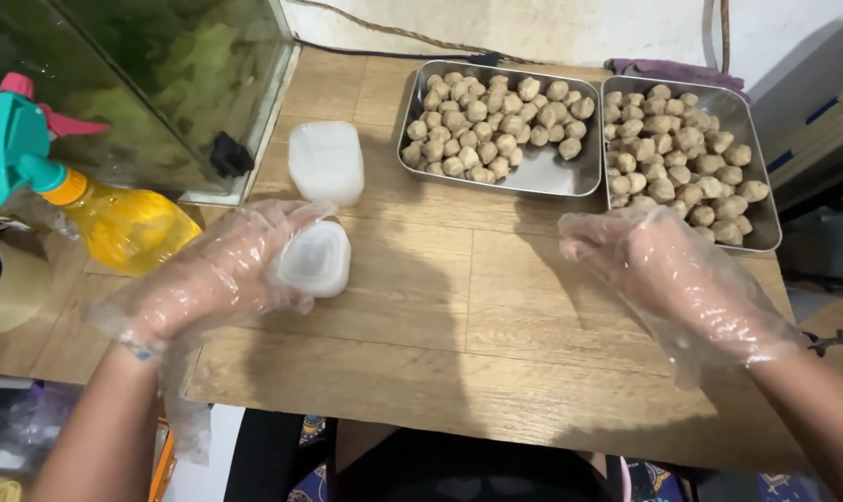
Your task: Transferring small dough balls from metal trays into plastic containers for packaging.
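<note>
Wooden boards make up the surface (458, 297). On it the left hand (207, 279), in a thin clear glove, has its grip closed around a small white plastic box (314, 260). Another white box (326, 160) lies just behind it. The right hand (668, 270) hangs loose with nothing in it, near two metal trays (570, 177) full of brown balls (491, 125). A yellow spray bottle (114, 218) stands at the left.

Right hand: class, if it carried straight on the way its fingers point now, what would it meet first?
The right hand points up and to the left across bare table. It would probably first reach the near rim of the left metal tray of brown balls, though height above the table is unclear.
</note>
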